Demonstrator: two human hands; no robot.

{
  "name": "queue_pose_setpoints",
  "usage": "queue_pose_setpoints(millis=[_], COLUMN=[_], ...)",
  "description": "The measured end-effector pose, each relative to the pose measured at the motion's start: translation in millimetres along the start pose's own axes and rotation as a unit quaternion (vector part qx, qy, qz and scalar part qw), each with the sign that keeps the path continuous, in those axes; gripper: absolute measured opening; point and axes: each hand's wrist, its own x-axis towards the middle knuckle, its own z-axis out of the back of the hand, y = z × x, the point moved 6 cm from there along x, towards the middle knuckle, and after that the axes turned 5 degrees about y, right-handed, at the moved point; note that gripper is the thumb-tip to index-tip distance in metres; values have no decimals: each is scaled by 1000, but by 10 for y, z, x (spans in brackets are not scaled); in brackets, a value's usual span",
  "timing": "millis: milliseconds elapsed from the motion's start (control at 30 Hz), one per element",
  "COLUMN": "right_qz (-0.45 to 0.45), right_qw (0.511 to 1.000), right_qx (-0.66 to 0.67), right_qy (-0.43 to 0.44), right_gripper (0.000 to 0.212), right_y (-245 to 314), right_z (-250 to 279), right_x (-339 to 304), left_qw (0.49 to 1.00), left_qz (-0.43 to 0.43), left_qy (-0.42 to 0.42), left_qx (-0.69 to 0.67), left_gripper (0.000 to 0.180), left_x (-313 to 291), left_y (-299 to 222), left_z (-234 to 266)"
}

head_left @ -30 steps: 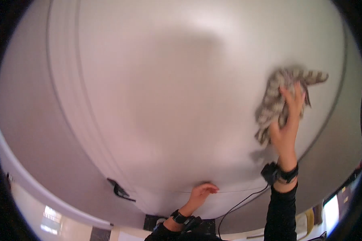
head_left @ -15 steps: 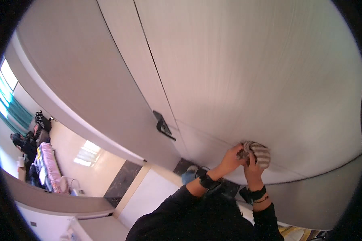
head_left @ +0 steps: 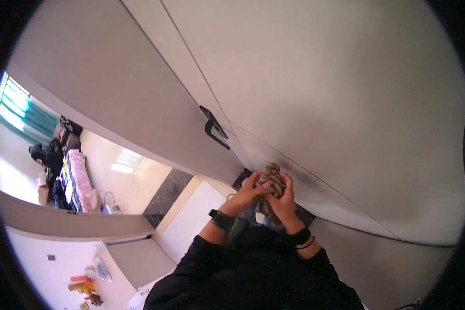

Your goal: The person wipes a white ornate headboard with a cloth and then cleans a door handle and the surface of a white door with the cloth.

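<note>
Both of my hands grip a striped brown-and-grey cloth (head_left: 272, 175), bunched up in front of my body. My left hand (head_left: 252, 191) closes on its left side, the thumb lying over the folds. On the right side, my right hand (head_left: 285, 201) wraps round it, and part of the cloth hangs down between the two hands. Dark bands circle both wrists. Just beyond the cloth stands a pale door (head_left: 336, 103) with a black lever handle (head_left: 214, 129) up and to the left of my hands.
At the left, a doorway shows a room with a pink-covered bed (head_left: 77, 181), teal curtains (head_left: 39, 118) and a person in dark clothes (head_left: 49, 157). Small coloured items (head_left: 82, 287) rest on a white surface at the lower left. A dark floor strip (head_left: 168, 191) crosses the threshold.
My hands have drawn back from the door surface to the left, nearer my body, bringing the cloth along. It is now bunched between both hands and hangs lower. The view has shifted too.
</note>
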Motion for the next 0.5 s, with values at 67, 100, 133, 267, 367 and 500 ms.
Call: queue_pose_setpoints(millis=[67, 100, 133, 267, 367, 500], right_qz=[4, 14, 3, 6, 28, -12], right_qw=[1000, 998, 996, 996, 993, 992], right_qx=[25, 54, 79, 36, -26, -9], right_qy=[17, 27, 51, 85, 108, 122], right_gripper=[58, 58, 59, 59, 59, 50], right_y=[5, 25, -2, 118, 228, 310], right_z=[-135, -201, -297, -438, -668, -1034], right_x=[51, 71, 92, 205, 396, 760], left_qw=[1000, 990, 959, 991, 997, 974], left_qz=[15, 4, -7, -24, -72, -187], left_qy=[15, -2, -18, -10, -21, -120], left_qx=[-9, 138, 282, 134, 10, -29], left_gripper=[49, 55, 61, 42, 37, 34], left_x=[-28, -54, -86, -104, -77, -19], left_y=[-96, -208, -288, -562, -783, -1261], left_z=[50, 86, 122, 259, 607, 1010])
